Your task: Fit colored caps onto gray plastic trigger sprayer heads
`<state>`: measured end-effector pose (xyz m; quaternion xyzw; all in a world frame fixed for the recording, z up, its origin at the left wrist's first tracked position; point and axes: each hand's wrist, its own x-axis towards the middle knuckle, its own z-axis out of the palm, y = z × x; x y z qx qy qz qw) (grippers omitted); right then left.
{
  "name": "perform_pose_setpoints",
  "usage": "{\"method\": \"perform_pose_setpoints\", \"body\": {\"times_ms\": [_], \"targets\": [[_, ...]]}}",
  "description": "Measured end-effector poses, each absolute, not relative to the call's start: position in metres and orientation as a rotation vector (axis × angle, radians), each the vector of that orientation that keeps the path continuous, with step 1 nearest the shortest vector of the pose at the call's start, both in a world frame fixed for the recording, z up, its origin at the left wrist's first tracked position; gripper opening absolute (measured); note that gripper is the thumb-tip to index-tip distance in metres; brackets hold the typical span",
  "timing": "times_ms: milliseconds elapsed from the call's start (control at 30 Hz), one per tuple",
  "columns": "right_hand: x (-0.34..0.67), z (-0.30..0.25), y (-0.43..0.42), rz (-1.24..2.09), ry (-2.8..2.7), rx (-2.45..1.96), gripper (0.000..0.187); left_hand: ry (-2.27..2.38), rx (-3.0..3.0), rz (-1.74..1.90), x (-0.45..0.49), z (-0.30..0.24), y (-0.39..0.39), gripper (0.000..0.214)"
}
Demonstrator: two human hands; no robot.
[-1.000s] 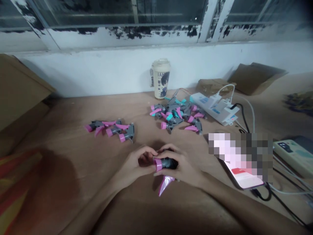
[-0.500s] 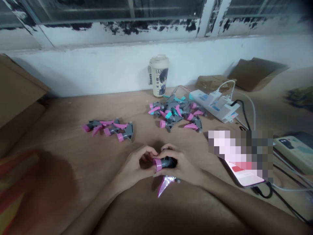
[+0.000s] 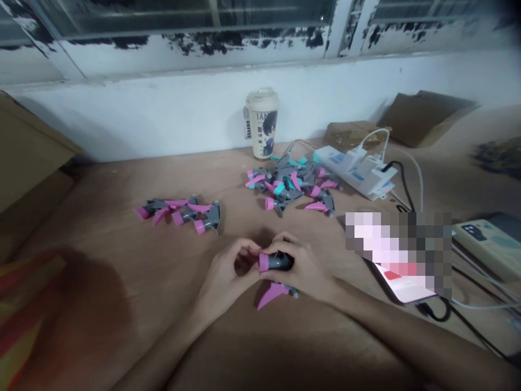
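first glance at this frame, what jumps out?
Front and centre, the left hand and right hand together grip a grey trigger sprayer head with a pink collar and pink lever, just above the wooden table. Behind them lies a loose heap of pink and teal sprayer heads, between a lidded coffee cup and a white power strip. A smaller all-pink cluster lies to the left.
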<state>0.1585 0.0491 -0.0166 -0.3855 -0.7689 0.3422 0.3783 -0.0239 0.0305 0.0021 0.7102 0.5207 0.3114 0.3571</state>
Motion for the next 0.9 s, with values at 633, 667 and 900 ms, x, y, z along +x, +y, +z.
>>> {"method": "perform_pose_setpoints", "body": {"times_ms": [633,667,900], "targets": [[0.158,-0.019,0.049,0.835,-1.863,-1.015,0.029,1.714,1.861,0.974,-0.022,0.000,0.028,0.014],[0.159,-0.019,0.050,0.853,-1.860,-1.001,0.030,1.683,1.803,0.993,-0.025,-0.001,0.029,0.015],[0.161,-0.019,0.053,0.968,-1.862,-0.896,0.033,1.431,1.521,1.084,-0.027,-0.006,0.032,0.019]]}}
